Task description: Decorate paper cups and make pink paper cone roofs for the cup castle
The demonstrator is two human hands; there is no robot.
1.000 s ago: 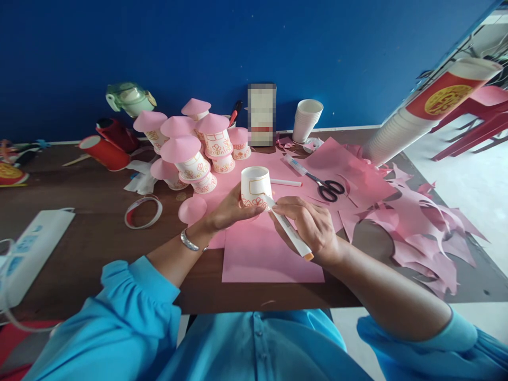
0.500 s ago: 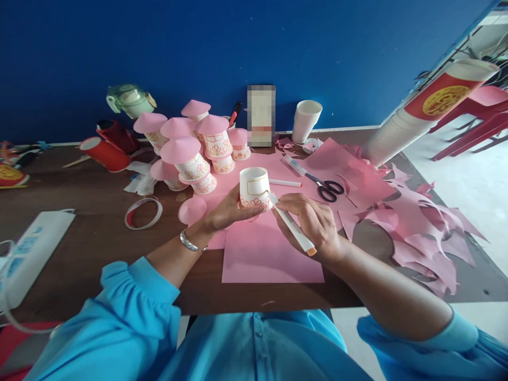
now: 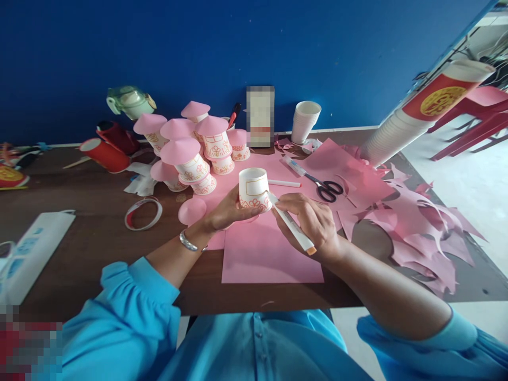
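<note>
My left hand (image 3: 229,211) grips an upside-down white paper cup (image 3: 254,186) with orange flower drawings along its lower edge and an orange rectangle above. My right hand (image 3: 313,220) holds a white marker with an orange end (image 3: 292,228), its tip touching the cup's lower right side. Both hands hover over a sheet of pink paper (image 3: 270,251) on the brown table (image 3: 91,248).
A pile of decorated cups with pink cone tops (image 3: 190,148) stands behind. Black scissors (image 3: 328,189), a glue tube (image 3: 296,166), a marker cap (image 3: 286,183), a pink cone (image 3: 192,209), a tape roll (image 3: 143,211), stacked white cups (image 3: 305,121), pink scraps (image 3: 420,227) and red cups (image 3: 103,153) lie around.
The cup and both hands have shifted very slightly; the marker tip stays against the cup's lower edge.
</note>
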